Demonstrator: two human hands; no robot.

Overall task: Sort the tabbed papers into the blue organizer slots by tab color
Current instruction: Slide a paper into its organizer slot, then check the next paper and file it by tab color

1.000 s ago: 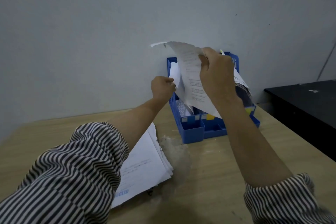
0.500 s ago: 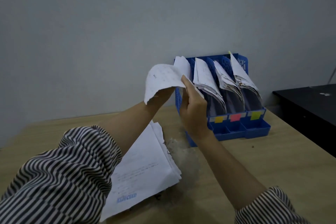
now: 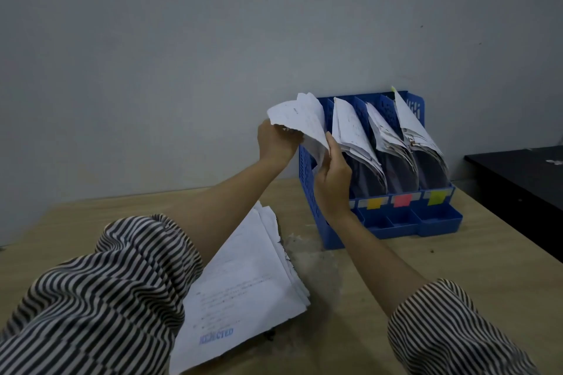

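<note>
A: What lay nearest on the desk (image 3: 457, 253)?

B: A loose stack of white papers (image 3: 243, 277), fanned a little, towards the desk's near edge and left of its middle. Its top sheet carried a blue stamp reading REJECTED. The striped sleeve of the left arm crossed over the stack's left part.

A: And the hands?

B: Both arms reached forward from striped sleeves, bare from the forearm on. The right hand (image 3: 332, 183) stood upright in front of the organizer's leftmost slot, thumb up against the lower edge of a curled sheet (image 3: 301, 119), fingers bent round it. The left hand (image 3: 275, 143) was higher and further left, curled, pinching the torn upper-left edge of the same sheet. So each hand gripped that paper, which arched between them over the leftmost slot.

A: Its tab colour?

B: I could not tell; no tab showed on it.

A: The organizer itself?

B: The blue organizer (image 3: 438, 222) stood at the desk's far edge against the grey wall (image 3: 182, 55), right of the middle. Three slots right of the hands each held a leaning bundle of papers. Their front labels ran yellow (image 3: 374, 203), pink (image 3: 402, 200) and yellow-green (image 3: 436, 198). The leftmost label was hidden behind the right wrist. A black table (image 3: 524, 179) stood beyond the desk's right edge.
</note>
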